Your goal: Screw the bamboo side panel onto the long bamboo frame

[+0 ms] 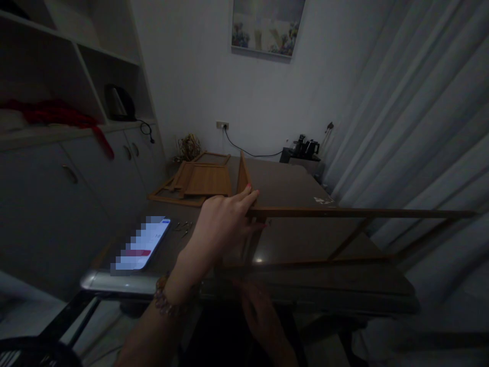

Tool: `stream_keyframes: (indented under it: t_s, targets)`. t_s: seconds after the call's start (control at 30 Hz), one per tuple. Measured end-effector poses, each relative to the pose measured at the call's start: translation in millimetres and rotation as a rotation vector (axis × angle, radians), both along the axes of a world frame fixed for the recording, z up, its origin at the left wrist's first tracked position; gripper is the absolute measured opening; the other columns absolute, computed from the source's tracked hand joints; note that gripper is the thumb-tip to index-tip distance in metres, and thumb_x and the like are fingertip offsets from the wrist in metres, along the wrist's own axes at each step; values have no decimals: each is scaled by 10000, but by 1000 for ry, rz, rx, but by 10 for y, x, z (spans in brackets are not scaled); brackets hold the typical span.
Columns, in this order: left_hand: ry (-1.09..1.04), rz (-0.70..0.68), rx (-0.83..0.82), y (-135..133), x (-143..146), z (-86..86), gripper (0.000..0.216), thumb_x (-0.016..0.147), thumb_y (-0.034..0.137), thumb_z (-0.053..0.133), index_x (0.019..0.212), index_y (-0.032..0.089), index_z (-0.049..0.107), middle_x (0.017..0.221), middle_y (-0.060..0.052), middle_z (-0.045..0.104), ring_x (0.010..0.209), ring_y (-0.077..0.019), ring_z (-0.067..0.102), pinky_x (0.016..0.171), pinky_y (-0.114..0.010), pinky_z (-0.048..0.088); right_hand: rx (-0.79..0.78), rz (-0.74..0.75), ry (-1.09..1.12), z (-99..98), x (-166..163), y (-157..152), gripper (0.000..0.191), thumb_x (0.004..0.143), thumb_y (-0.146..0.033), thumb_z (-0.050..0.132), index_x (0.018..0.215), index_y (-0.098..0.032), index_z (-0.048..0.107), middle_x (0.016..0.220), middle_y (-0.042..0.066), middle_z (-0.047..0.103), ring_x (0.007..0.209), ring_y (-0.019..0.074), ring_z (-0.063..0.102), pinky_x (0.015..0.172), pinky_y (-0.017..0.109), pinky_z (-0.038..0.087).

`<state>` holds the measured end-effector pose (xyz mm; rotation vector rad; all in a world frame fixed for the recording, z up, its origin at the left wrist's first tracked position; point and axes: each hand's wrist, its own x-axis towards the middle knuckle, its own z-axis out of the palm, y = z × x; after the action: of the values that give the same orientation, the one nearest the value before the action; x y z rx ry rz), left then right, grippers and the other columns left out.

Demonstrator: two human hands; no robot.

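My left hand [221, 224] grips the near end of a long wooden frame [344, 213] that stands on edge across the dark table [290, 183] and reaches out to the right. Its fingers wrap round the frame's top rail, beside an upright wooden panel [243, 176]. My right hand [263, 316] is low in shadow below the table's front edge, near the frame's bottom corner; whether its fingers hold anything is too dark to tell. Several small screws [183, 228] lie on the table left of my left hand.
A lit phone [143, 244] lies at the table's front left. More wooden panels and frames [194, 181] are stacked at the back left. A kettle set [303, 148] stands at the far edge. Cabinets with shelves stand to the left, curtains [420, 127] to the right.
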<state>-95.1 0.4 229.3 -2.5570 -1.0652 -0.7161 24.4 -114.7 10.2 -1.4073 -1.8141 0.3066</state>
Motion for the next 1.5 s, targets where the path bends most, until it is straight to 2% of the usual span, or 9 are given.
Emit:
stream_keyframes:
  t_s: [0.17,0.47,0.67,0.83,1.03,1.13,1.23,1.43,1.5]
  targets:
    - [3,-7,-18,2,0,4,608,774,574,568,1277,238,514,1304,-65,571,839,-262,685,625,-354,490,-22,4,-48,5,57,0,360,946,-166,455,1278,-292,515,1143,13,646,1071,188,572,929,353,478]
    - [4,-13,-8,4,-4,-3,603,772,575,572,1273,243,516,1309,-64,566,836,-243,683,623,-331,476,157,-99,-69,-127,62,65,164,932,-286,512,1036,-262,636,999,19,688,948,189,625,827,331,532]
    - [-5,-3,3,10,1,-10,599,766,566,584,1269,246,528,1298,-51,578,798,-253,687,603,-353,486,275,-165,-70,-181,-22,126,227,943,-359,472,901,-230,654,864,38,700,816,191,649,709,314,550]
    - [-9,-5,1,7,2,-9,614,759,563,595,1274,236,525,1301,-55,575,824,-262,687,617,-364,496,419,-229,-65,-277,-58,131,157,938,-307,505,935,-230,641,828,26,707,764,174,667,736,318,544]
    - [1,-1,20,1,1,1,607,758,563,595,1264,234,529,1301,-37,574,819,-263,688,607,-363,498,575,-289,-139,-364,-109,188,114,941,-243,501,910,-217,608,728,19,689,671,154,656,648,288,527]
    - [8,3,27,9,2,-5,619,757,575,589,1272,240,523,1300,-44,574,809,-264,688,602,-362,493,599,-305,-170,-354,-130,233,168,959,-234,450,862,-214,586,648,9,652,568,142,613,578,279,498]
    - [5,-1,19,17,-1,-14,621,763,586,574,1278,244,516,1306,-45,570,812,-259,688,599,-356,488,617,-318,-214,-315,-147,270,186,962,-237,431,890,-205,600,652,29,652,568,158,604,551,289,478]
    - [-6,-5,-8,9,-2,-10,617,758,565,595,1279,243,517,1305,-59,573,806,-255,688,613,-356,490,600,-320,-250,-214,-160,260,296,972,-223,400,777,-216,623,613,26,632,561,161,596,563,293,471]
    - [-7,-5,-10,6,2,-8,615,758,567,593,1277,244,520,1303,-60,575,810,-260,687,614,-361,492,561,-291,-242,-179,-138,222,304,981,-255,386,796,-216,623,652,24,651,596,159,612,600,292,488]
